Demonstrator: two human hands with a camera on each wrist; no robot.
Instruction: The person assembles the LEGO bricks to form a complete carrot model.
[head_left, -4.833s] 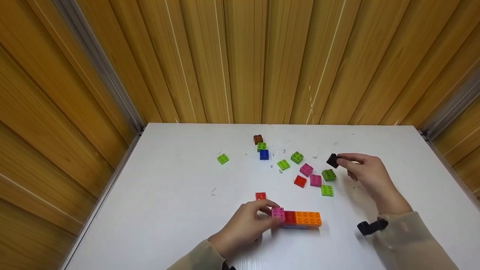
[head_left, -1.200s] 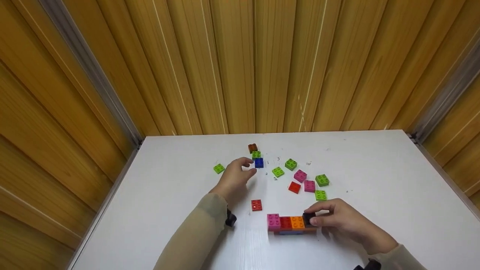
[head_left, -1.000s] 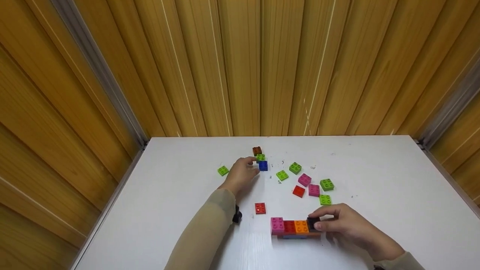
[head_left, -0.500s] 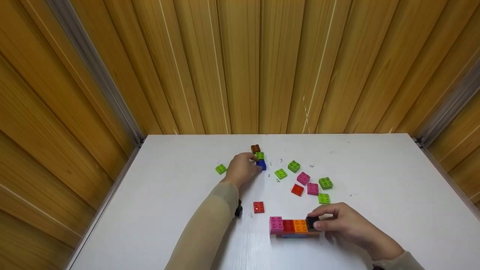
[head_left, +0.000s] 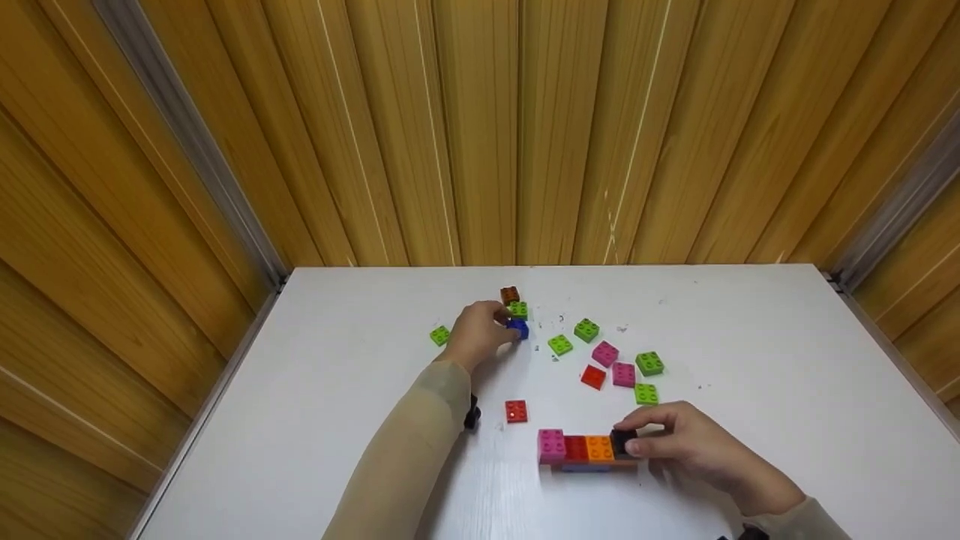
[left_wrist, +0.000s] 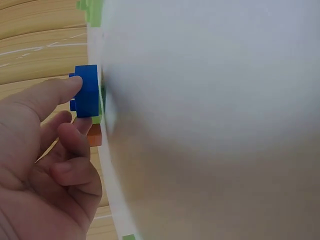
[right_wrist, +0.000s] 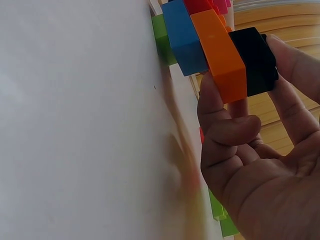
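The left hand is pinching the blue brick toward the table's far edge; a straight lift would be sparing its neighbour (a green brick is lying just beyond). Farther from that edge, the right hand is gripping the joined row's black brick.

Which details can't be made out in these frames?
Head view: part of the blue brick, behind the left hand.
Head view: part of the black brick, behind the right hand.
Head view: specks on the table, too small to identify.
Right wrist: most of the pink brick, past the top edge.
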